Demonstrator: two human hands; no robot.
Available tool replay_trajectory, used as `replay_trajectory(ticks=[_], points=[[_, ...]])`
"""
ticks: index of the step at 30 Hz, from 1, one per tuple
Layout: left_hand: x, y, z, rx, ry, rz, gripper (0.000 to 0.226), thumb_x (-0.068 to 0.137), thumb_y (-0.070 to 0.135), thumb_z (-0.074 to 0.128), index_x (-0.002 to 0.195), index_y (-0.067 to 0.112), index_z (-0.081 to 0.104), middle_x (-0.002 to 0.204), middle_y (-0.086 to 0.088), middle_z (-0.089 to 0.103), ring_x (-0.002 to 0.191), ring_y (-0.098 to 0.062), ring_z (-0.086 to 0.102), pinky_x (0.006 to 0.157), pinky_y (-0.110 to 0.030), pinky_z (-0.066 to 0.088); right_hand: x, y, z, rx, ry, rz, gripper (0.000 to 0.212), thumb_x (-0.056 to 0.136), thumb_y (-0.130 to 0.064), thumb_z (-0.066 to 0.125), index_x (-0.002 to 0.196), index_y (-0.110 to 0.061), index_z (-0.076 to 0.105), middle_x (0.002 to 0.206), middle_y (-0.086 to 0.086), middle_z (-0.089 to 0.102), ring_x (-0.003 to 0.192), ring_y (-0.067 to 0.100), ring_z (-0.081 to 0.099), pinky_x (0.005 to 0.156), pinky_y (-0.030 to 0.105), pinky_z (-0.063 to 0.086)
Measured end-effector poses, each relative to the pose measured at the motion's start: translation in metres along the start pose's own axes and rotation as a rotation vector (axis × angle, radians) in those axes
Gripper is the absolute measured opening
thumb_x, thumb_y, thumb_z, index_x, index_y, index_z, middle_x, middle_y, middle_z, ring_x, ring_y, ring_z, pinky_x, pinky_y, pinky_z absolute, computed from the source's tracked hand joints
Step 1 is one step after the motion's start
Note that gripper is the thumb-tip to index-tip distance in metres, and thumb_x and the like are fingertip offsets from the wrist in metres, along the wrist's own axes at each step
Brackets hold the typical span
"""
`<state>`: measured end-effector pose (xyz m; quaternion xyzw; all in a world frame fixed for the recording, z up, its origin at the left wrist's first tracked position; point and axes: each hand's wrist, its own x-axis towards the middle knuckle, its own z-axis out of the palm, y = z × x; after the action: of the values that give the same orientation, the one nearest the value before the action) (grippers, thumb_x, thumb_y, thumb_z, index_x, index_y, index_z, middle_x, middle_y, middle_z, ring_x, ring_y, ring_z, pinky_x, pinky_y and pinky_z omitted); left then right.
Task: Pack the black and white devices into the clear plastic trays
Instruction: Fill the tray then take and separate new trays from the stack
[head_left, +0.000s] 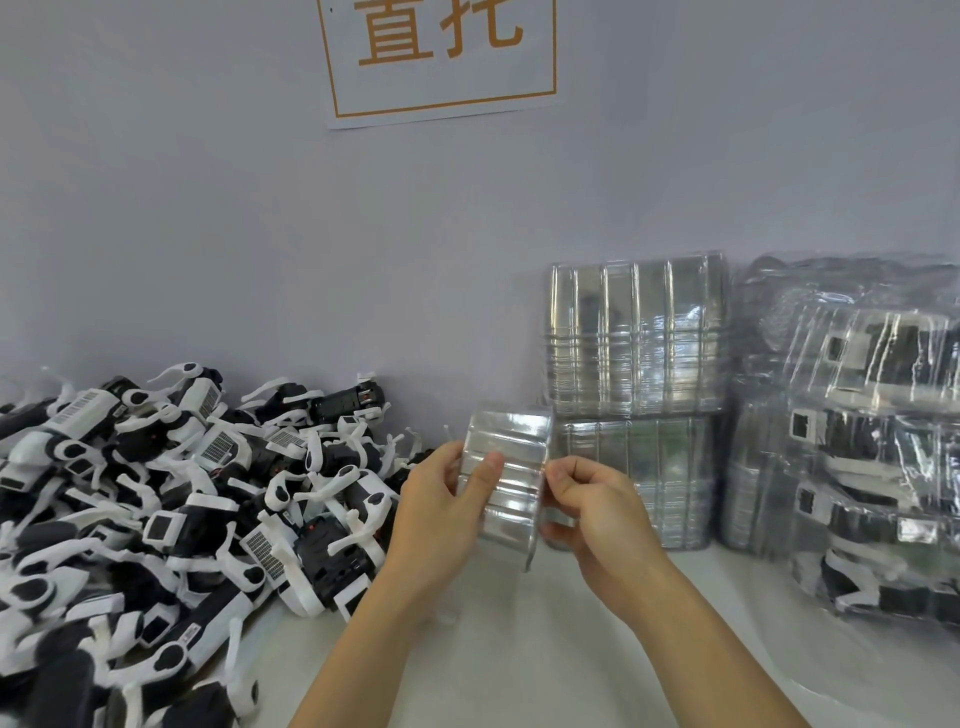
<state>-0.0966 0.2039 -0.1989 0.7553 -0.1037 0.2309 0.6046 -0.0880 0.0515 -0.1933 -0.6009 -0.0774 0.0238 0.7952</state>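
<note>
Clear tray (506, 478): gripped by left hand (441, 499), edge pinched by right hand (592, 506), likely to open it. Devices (171, 499) heaped left; tray stacks (636, 338) within reach.

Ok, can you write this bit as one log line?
left hand: grips clear tray | right hand: pinches tray edge | devices: piled left, unpacked
</note>
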Motion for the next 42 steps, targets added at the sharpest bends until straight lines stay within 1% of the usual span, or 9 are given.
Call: replay_trajectory(ticks=[10, 15, 23, 26, 28, 30, 32, 35, 42], points=[[-0.001, -0.001, -0.002, -0.08, -0.018, -0.079, 0.015, 0.096, 0.036, 0.063, 0.098, 0.023, 0.068, 0.09, -0.009, 0.075, 0.085, -0.033, 0.073, 0.083, -0.058, 0.056, 0.004, 0.006, -0.002, 0.107, -0.07, 0.047, 0.026, 0.101, -0.009, 0.053, 0.082, -0.01, 0.071, 0.083, 0.008, 0.069, 0.078, 0.019, 0.061, 0.07, 0.033, 0.046], [0.001, -0.001, 0.001, -0.08, 0.044, -0.103, 0.013, 0.098, 0.035, 0.06, 0.1, 0.024, 0.067, 0.093, -0.012, 0.073, 0.09, -0.037, 0.07, 0.084, -0.062, 0.053, 0.004, 0.006, -0.003, 0.071, -0.087, -0.018, 0.02, 0.099, -0.012, 0.056, 0.089, -0.006, 0.073, 0.084, 0.008, 0.071, 0.069, 0.013, 0.062, 0.057, 0.023, 0.048], [0.001, 0.0, 0.001, -0.1, 0.047, -0.126, 0.012, 0.098, 0.033, 0.06, 0.101, 0.024, 0.068, 0.096, -0.009, 0.074, 0.092, -0.034, 0.071, 0.088, -0.061, 0.053, 0.004, 0.007, -0.004, 0.085, -0.086, -0.031, 0.02, 0.099, -0.01, 0.056, 0.094, -0.001, 0.073, 0.083, 0.011, 0.07, 0.069, 0.015, 0.062, 0.055, 0.022, 0.048], [0.0, 0.002, 0.001, -0.073, 0.046, -0.094, 0.013, 0.097, 0.034, 0.062, 0.101, 0.023, 0.068, 0.094, -0.011, 0.074, 0.09, -0.036, 0.07, 0.085, -0.06, 0.054, 0.004, 0.007, -0.003, 0.075, -0.087, -0.063, 0.022, 0.1, -0.012, 0.055, 0.099, 0.0, 0.073, 0.087, 0.013, 0.072, 0.07, 0.017, 0.064, 0.059, 0.025, 0.051], [0.001, 0.002, 0.001, -0.021, 0.04, -0.048, 0.015, 0.095, 0.036, 0.064, 0.099, 0.022, 0.068, 0.089, -0.01, 0.074, 0.085, -0.035, 0.07, 0.081, -0.057, 0.056, 0.004, 0.007, -0.002, -0.007, -0.1, -0.131, 0.021, 0.1, -0.014, 0.057, 0.103, -0.004, 0.075, 0.095, 0.012, 0.076, 0.081, 0.024, 0.071, 0.069, 0.034, 0.057], [0.001, 0.002, 0.002, 0.042, 0.06, -0.003, 0.015, 0.094, 0.036, 0.066, 0.096, 0.022, 0.068, 0.077, -0.001, 0.073, 0.071, -0.025, 0.069, 0.069, -0.044, 0.057, 0.005, 0.007, -0.002, -0.061, -0.09, -0.176, 0.019, 0.099, -0.012, 0.059, 0.102, -0.007, 0.076, 0.097, 0.013, 0.077, 0.093, 0.032, 0.073, 0.082, 0.043, 0.059], [0.0, 0.002, 0.003, 0.069, 0.097, 0.017, 0.012, 0.095, 0.033, 0.065, 0.092, 0.022, 0.067, 0.069, -0.001, 0.07, 0.062, -0.021, 0.066, 0.058, -0.034, 0.054, 0.007, 0.006, -0.003, -0.044, -0.09, -0.168, 0.021, 0.099, -0.008, 0.057, 0.098, -0.007, 0.078, 0.096, 0.015, 0.077, 0.093, 0.032, 0.074, 0.08, 0.04, 0.06], [0.0, 0.003, 0.004, 0.069, 0.107, 0.001, 0.011, 0.096, 0.028, 0.064, 0.091, 0.02, 0.069, 0.076, -0.006, 0.073, 0.072, -0.029, 0.07, 0.069, -0.045, 0.058, 0.006, 0.007, -0.004, -0.002, -0.13, -0.11, 0.032, 0.102, -0.004, 0.048, 0.093, -0.006, 0.079, 0.097, 0.017, 0.076, 0.087, 0.027, 0.074, 0.071, 0.03, 0.058], [0.002, 0.003, 0.002, 0.001, 0.107, -0.058, 0.011, 0.097, 0.02, 0.064, 0.089, 0.017, 0.072, 0.078, -0.01, 0.074, 0.075, -0.035, 0.071, 0.071, -0.058, 0.057, 0.007, 0.011, -0.002, 0.078, -0.129, -0.034, 0.031, 0.103, -0.005, 0.045, 0.1, 0.0, 0.075, 0.103, 0.023, 0.073, 0.088, 0.032, 0.066, 0.084, 0.043, 0.051]])
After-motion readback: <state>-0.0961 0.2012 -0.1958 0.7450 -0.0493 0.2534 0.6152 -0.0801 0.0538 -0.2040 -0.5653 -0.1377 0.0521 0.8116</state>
